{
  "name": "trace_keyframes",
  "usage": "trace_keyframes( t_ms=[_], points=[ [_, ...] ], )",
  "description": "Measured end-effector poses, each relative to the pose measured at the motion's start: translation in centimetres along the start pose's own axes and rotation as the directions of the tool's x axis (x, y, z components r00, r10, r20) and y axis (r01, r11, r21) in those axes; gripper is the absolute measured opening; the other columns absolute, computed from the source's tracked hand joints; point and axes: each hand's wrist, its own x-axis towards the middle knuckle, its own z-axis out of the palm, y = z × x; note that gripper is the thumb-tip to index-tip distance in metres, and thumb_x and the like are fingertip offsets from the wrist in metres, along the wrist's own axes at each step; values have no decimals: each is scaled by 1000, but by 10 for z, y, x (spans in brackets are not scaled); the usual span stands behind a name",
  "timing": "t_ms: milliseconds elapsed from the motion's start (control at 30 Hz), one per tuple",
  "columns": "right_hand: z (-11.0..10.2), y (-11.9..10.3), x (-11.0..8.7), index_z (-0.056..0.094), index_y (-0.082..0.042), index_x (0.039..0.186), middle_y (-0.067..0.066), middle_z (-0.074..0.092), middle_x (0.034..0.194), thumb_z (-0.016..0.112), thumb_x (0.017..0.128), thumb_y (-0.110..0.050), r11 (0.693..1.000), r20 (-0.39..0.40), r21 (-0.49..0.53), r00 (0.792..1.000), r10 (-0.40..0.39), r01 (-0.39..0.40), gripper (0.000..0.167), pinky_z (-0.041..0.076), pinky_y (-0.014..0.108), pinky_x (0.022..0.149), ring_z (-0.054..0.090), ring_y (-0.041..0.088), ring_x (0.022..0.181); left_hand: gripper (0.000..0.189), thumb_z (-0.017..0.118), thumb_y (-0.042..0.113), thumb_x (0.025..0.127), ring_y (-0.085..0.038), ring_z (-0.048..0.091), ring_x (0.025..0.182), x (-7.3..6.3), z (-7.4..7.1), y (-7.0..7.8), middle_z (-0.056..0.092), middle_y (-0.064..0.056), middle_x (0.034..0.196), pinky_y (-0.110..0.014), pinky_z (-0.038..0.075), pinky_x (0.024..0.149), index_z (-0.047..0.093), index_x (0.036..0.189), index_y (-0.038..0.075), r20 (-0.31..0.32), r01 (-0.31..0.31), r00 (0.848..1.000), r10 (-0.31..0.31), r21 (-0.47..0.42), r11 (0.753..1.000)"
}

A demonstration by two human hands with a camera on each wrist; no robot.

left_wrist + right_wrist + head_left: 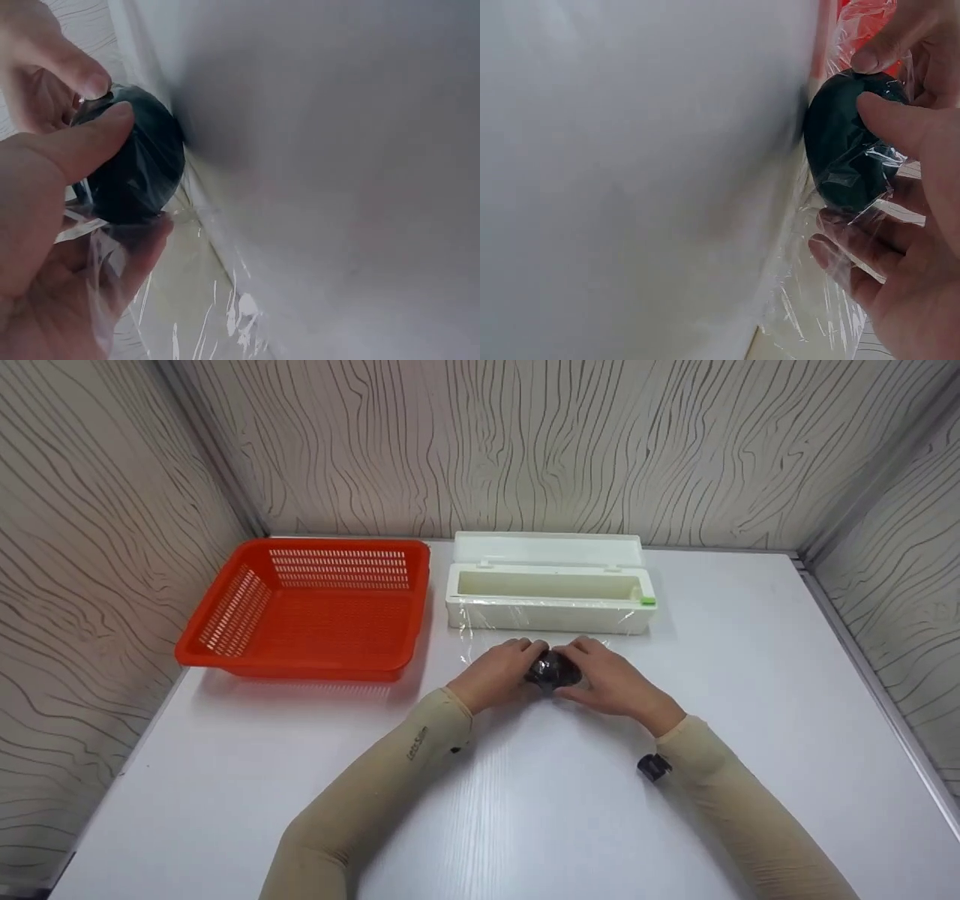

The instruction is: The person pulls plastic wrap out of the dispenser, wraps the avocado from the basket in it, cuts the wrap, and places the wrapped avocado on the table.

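Note:
Between both hands sits a smooth, dark, rounded object (pixel 550 669), blackish green in the wrist views; its exact kind cannot be told. Clear cling film (pixel 832 300) lies over it and stretches toward the white dispenser box (pixel 551 617). The left hand (pixel 501 675) grips the object from its left side, thumb pressed on the filmed surface (pixel 146 169). From the other side the right hand (pixel 611 679) holds it, its thumb on the dark surface and its other fingers curled about the film. The object is at the table surface, just in front of the box.
Behind the hands, the box's lid (pixel 547 549) stands raised, and a green slider (pixel 648 601) sits at its right front edge. A red plastic basket (pixel 315 671) stands at the left on the white table (pixel 750 660). Wood-patterned panels (pixel 525 450) enclose the back and sides.

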Motion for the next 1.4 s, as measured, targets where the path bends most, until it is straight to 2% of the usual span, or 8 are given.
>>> trace_keyframes(
  t_ms=[200, 433, 567, 800, 933, 1067, 1267, 1400],
  points=[
    [-1, -6, 4, 59, -6, 142, 15, 52, 136, 88, 83, -29, 999, -58, -31, 998, 25, -27, 70, 53, 52, 100, 58, 34, 121, 53, 72, 27, 98, -28, 68, 114, 2, 0, -4, 67, -14, 123, -40, 56, 101, 49, 141, 6, 17, -10, 1000, 10, 11, 1000],
    [5, -8, 10, 59, -8, 138, 13, 60, 126, 90, 81, -24, 999, -69, -23, 997, 41, -42, 67, 54, 52, 102, 63, 33, 116, 52, 68, 29, 101, -28, 66, 121, 6, -1, -9, 68, -12, 131, -40, 53, 108, 50, 145, 9, 66, 34, 997, -36, 32, 999],
    [5, -8, 12, 60, -8, 136, 13, 62, 126, 90, 79, -22, 998, -71, -13, 996, 53, -54, 66, 53, 53, 102, 65, 34, 117, 55, 70, 36, 99, -27, 64, 123, 6, -2, -9, 69, -10, 133, -40, 49, 111, 52, 144, 10, 66, 43, 997, -48, 74, 996],
    [4, -4, 15, 62, -8, 138, 13, 64, 121, 91, 79, -23, 998, -73, -48, 997, 39, -42, 67, 55, 53, 97, 66, 33, 111, 73, 80, 46, 89, -25, 58, 132, 6, -2, -6, 62, -6, 140, -40, 45, 115, 53, 148, 12, -34, 43, 999, -39, 142, 989],
    [3, 0, 16, 62, -8, 139, 14, 65, 122, 90, 80, -25, 997, -61, -56, 997, 40, -44, 67, 54, 52, 99, 65, 33, 113, 59, 79, 40, 91, -26, 62, 124, 8, -1, -4, 66, -7, 130, -39, 48, 111, 58, 138, 9, -63, 38, 998, -28, 168, 985],
    [3, 2, 17, 60, -7, 141, 16, 65, 125, 88, 82, -28, 998, -49, -50, 998, 38, -41, 68, 53, 52, 101, 64, 34, 116, 48, 76, 31, 95, -27, 64, 122, 10, -2, -4, 67, -10, 127, -39, 51, 109, 59, 132, 6, -48, 44, 998, -37, 142, 989],
    [3, 2, 18, 58, -5, 141, 17, 65, 129, 89, 81, -26, 998, -49, -41, 998, 42, -44, 70, 52, 54, 104, 64, 37, 120, 50, 72, 27, 98, -29, 60, 130, 12, -3, -7, 63, -13, 138, -40, 47, 114, 55, 139, 4, -8, 43, 999, -42, 88, 995],
    [3, 3, 20, 59, -5, 137, 16, 67, 127, 89, 82, -22, 998, -56, -37, 998, 42, -44, 65, 52, 52, 104, 65, 36, 119, 56, 72, 28, 98, -30, 60, 132, 13, -2, -11, 62, -13, 141, -41, 46, 115, 50, 145, 6, -11, 46, 999, -45, 47, 998]
  ],
)
